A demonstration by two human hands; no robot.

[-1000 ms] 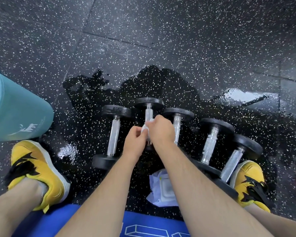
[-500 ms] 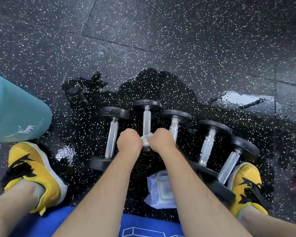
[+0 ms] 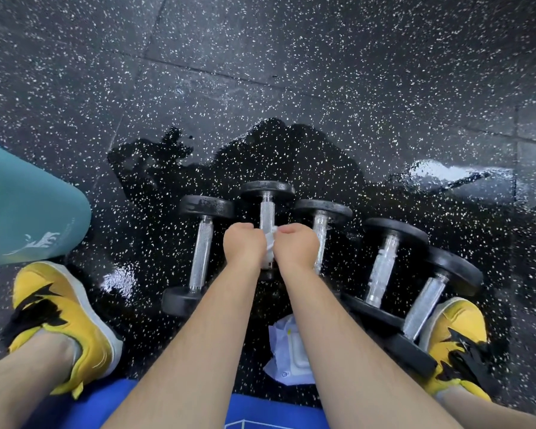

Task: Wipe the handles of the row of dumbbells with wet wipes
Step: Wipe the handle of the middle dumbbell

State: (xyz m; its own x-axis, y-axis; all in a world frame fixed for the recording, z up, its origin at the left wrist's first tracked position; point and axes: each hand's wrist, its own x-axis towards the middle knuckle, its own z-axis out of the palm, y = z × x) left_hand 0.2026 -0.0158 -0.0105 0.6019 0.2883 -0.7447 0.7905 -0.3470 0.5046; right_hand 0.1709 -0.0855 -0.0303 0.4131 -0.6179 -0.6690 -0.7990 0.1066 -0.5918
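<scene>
Grip first: L hand [image 3: 243,246] and R hand [image 3: 296,247] are both balled into fists, knuckles nearly meeting. Each has its fingers curled tight on the crumpled white wet wipe [image 3: 270,240], and only a small wad shows btw them. The wipe sits on the knurled steel handle [image 3: 266,213] of the black-headed 2nd dumbbell [image 3: 268,191], on its near half. Can't tell if it wraps fully under the bar, since the hands hide that.

Change: 1 s ago the fists sat close to the far head w/ little bare steel above them. Half a sec ago they'd dropped toward the near head and more bar showed. Now they're a touch back up. That reads as a to-and-fro rub along the bar, so this handle is mid-wipe and prob nearly covered end to end.

Outward from the 2nd dumbbell:
- Just left is the 1st dumbbell [image 3: 201,255], lying parallel w/ its handle bare.
- Just right is the 3rd dumbbell [image 3: 321,222], its handle partly behind the R hand.
- Further right are the bigger 4th dumbbell [image 3: 382,270] and 5th dumbbell [image 3: 421,308], both angled. The 5th's near head is by the right yellow-and-black shoe [image 3: 458,335].

None of these has shifted. Nothing shows which handles are already done. If the order runs left to right, three are left.

On the near side, under the R forearm, is a white soft pack of wipes [image 3: 287,351]. Far left are a teal cylinder w/ a white logo [image 3: 28,212] and the left yellow-and-black shoe [image 3: 59,317]. Everything sits on the black speckled rubber floor [image 3: 322,72], which is wet and shiny round the row.
</scene>
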